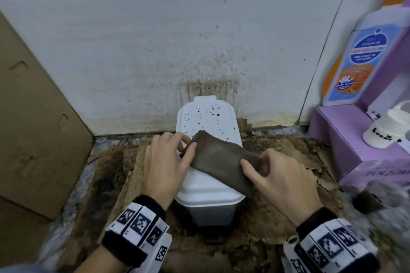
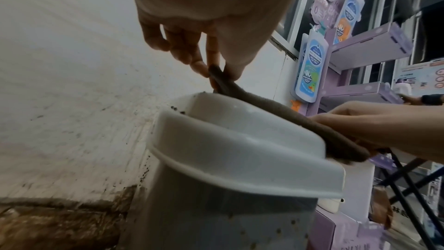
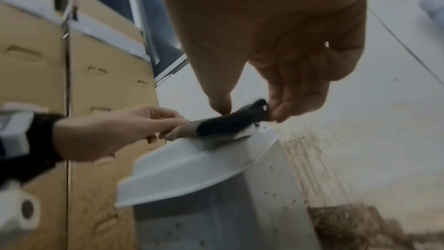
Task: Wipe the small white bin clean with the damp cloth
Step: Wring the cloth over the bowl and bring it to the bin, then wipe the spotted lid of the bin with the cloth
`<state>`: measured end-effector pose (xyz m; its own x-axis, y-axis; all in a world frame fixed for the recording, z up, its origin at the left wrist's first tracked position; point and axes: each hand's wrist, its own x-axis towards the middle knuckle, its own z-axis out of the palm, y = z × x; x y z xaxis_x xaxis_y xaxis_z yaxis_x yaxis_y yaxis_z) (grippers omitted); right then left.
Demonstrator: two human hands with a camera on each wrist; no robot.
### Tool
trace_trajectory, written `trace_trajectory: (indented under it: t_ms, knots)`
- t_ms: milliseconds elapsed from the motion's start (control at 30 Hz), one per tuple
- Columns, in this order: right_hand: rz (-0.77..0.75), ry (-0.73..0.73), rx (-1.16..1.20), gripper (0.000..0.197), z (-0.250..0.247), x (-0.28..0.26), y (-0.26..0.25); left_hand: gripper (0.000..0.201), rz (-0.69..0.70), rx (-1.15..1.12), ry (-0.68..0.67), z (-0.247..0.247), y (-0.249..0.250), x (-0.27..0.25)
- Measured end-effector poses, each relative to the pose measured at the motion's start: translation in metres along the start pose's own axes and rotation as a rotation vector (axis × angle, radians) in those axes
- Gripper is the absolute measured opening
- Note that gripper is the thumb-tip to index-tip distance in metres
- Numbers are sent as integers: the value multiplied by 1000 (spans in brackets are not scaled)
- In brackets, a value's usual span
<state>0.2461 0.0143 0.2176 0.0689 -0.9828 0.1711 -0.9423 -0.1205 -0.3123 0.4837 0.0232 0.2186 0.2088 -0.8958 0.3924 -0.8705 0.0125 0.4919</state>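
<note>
Brown cloth [image 1: 219, 160] lies across the white bin [image 1: 208, 186], pinched at either end by left hand [image 1: 165, 162] and right hand [image 1: 280, 180] fingers.

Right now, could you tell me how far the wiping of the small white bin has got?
Early to midway. The near half of the bin lid looks clean. In hand: the left hand and right hand each pinch an end of the folded brown cloth, which lies across the lid. Left: dark specks on the lid's far half, and spots on the bin's side.
</note>
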Motion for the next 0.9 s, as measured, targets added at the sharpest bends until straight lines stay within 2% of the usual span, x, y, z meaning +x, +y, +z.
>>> trace_trajectory:
  t_ms: [67, 100, 167, 267, 367, 467, 533, 733, 900]
  knots:
    - [-80, 99, -73, 52, -2, 3, 2, 14, 12, 6, -3, 3, -2, 1]
    - [-161, 103, -43, 56, -4, 7, 2, 15, 19, 5, -5, 4, -3, 2]
    - [-384, 28, 34, 56, -7, 19, 0, 17, 26, -2, -4, 6, -2, 5]
    - [-714, -168, -3, 59, 1, 36, -10, 19, 37, -16, 10, 8, -2, 7]
    - [-863, -257, -88, 61, 21, 39, -15, 26, 58, -38, -11, 6, -5, 5]
    - [-844, -242, -72, 60, 30, 36, -13, 33, 46, -30, -53, 4, -10, 2]
    - [-792, -175, -14, 59, 36, 27, -15, 39, 7, -62, -79, 5, -13, -2]
    - [-424, 64, 101, 57, 58, -9, -34, 58, -83, -155, -153, 10, -21, -21]
    - [-263, 91, 17, 60, 60, -14, -52, 95, -136, -281, -250, 15, -31, -33]
